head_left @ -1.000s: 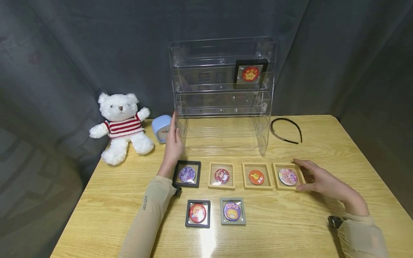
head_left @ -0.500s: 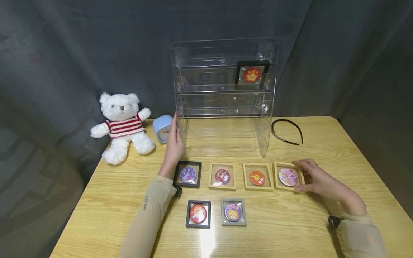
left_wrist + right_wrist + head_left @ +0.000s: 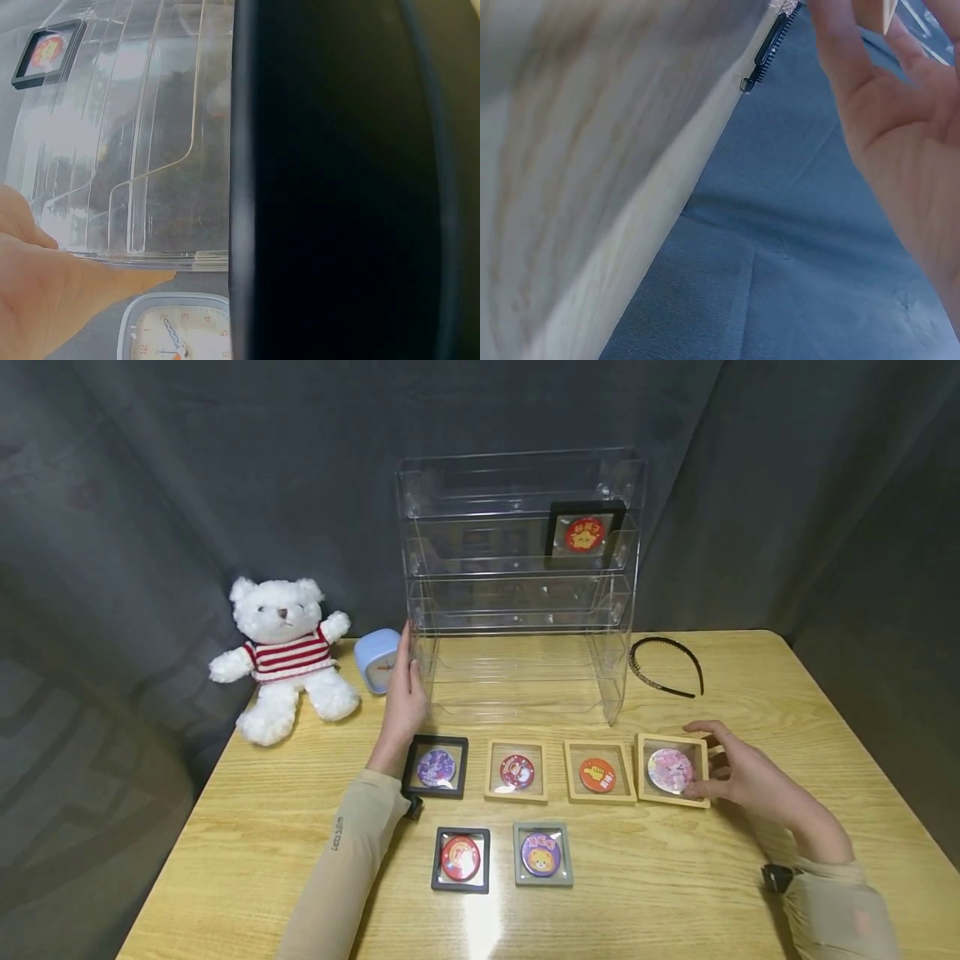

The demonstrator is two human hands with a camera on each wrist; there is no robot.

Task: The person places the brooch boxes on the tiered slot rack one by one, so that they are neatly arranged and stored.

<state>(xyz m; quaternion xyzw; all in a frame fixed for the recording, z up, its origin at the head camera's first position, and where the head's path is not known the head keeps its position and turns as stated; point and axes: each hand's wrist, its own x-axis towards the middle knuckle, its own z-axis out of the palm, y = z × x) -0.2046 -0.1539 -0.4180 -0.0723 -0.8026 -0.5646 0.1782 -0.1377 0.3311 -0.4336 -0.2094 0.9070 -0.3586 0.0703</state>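
Observation:
My right hand grips the right side of a light wood display frame that holds a pink pin badge. The thumb lies over the front near the lower right corner, with fingers at the far edge. In the right wrist view only a corner of that frame shows between the fingers. My left hand rests along the left side of a clear acrylic tiered rack, its fingers straight. Seen from the left wrist, the fingers lie along the rack's side panel.
A black frame with a red badge stands in the rack's upper right. Further badge frames lie in two rows on the table. A white teddy bear, a blue clock and a headband flank the rack.
The pink-badge frame has tilted up slightly at its far side and shifted a little in my right hand, whose thumb now reaches further over its front. My left hand stays at the rack.

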